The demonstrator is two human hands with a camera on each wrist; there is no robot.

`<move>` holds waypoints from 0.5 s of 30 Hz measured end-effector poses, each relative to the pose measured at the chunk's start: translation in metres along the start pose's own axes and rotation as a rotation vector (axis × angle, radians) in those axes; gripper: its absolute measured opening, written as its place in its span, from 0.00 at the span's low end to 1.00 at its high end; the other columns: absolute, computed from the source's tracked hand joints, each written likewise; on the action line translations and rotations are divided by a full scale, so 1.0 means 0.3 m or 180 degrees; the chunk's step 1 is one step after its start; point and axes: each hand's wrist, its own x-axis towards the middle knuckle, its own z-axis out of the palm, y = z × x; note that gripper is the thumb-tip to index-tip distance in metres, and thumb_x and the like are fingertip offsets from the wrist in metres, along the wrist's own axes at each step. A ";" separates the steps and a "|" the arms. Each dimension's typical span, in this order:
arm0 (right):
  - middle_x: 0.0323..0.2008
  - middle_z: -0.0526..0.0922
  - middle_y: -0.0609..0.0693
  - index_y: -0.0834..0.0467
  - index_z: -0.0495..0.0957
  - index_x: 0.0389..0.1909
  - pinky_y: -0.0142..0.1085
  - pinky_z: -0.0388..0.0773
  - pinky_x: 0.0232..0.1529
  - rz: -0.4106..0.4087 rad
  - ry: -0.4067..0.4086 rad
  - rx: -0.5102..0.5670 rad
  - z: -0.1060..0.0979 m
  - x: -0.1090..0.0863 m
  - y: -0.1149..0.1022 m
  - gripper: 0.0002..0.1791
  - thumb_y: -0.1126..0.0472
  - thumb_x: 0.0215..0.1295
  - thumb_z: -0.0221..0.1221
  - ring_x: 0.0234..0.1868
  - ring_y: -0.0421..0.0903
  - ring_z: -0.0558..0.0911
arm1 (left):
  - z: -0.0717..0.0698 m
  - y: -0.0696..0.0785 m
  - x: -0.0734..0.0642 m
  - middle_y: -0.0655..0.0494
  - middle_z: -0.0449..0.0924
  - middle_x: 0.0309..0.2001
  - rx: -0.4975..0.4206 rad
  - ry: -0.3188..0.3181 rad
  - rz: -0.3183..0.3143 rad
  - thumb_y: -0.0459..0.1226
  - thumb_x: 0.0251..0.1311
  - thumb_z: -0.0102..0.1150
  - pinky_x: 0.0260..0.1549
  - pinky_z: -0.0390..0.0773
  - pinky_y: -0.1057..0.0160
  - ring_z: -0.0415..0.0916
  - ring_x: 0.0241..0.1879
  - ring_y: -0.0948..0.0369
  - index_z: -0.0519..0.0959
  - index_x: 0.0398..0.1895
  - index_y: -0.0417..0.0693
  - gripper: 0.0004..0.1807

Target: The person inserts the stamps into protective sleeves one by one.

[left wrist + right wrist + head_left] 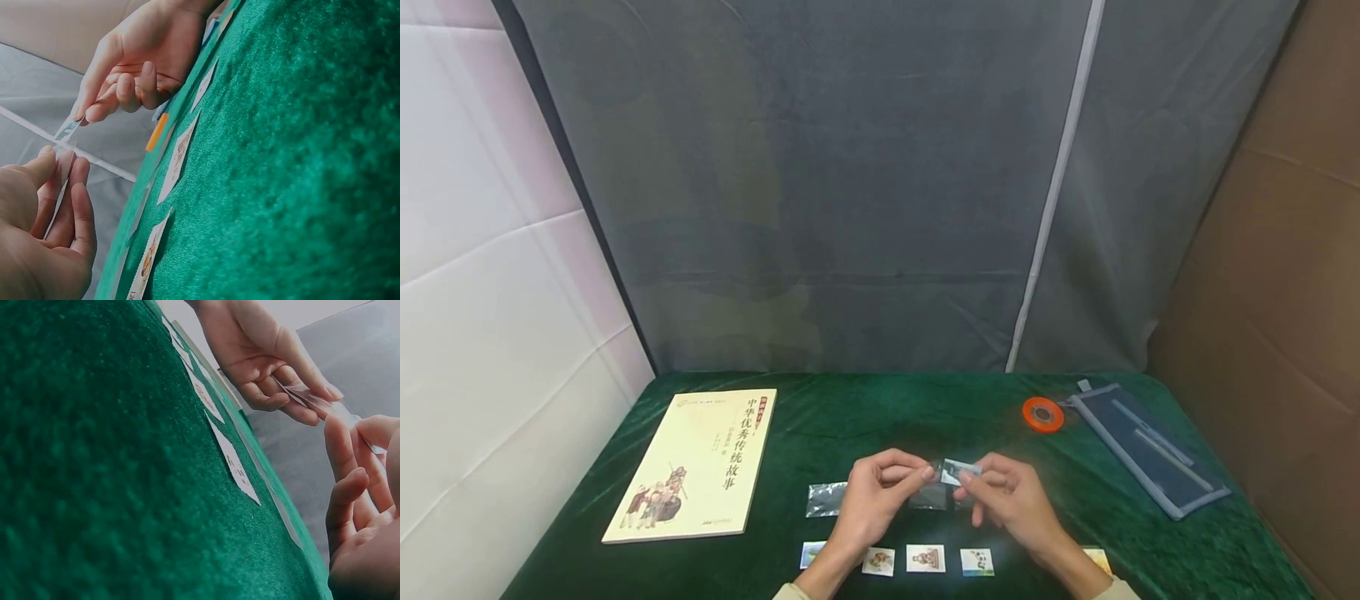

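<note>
My right hand (1011, 500) pinches a small postage stamp (957, 472) between thumb and fingers. Facing it, my left hand (878, 493) pinches a small clear plastic sleeve (306, 397), its film running back into the fingers. In the left wrist view the stamp's tip (66, 130) meets the sleeve's edge, both held up above the green cloth. Below the hands several stamps lie in a row, among them one with a seated figure (925, 558), one with a panda-like picture (977, 562) and a brownish one (878, 561). The left forearm partly covers a bluish stamp (812, 553).
Clear sleeves lie behind the hands, one at the left (826, 500) and one between them (929, 497). A cream book (700, 458) lies at the left. Back right are an orange round object (1042, 414) and a blue mesh zip pouch (1142, 442). A yellowish stamp (1099, 558) shows past the right forearm.
</note>
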 end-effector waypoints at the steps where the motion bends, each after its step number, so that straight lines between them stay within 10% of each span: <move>1: 0.35 0.93 0.60 0.63 0.82 0.41 0.34 0.71 0.14 0.0005 -0.0002 -0.0002 0.000 0.000 -0.001 0.07 0.62 0.78 0.65 0.18 0.51 0.83 | 0.000 0.001 0.000 0.58 0.95 0.38 0.0000 -0.0002 0.0000 0.46 0.67 0.76 0.42 0.82 0.69 0.92 0.44 0.59 0.91 0.42 0.53 0.09; 15: 0.36 0.93 0.61 0.63 0.80 0.40 0.33 0.71 0.15 0.0113 -0.0042 -0.0039 0.009 -0.003 -0.001 0.10 0.60 0.78 0.65 0.18 0.52 0.84 | 0.001 -0.007 0.000 0.53 0.95 0.39 -0.0157 -0.0090 -0.0039 0.46 0.65 0.78 0.46 0.85 0.67 0.93 0.45 0.55 0.90 0.44 0.51 0.11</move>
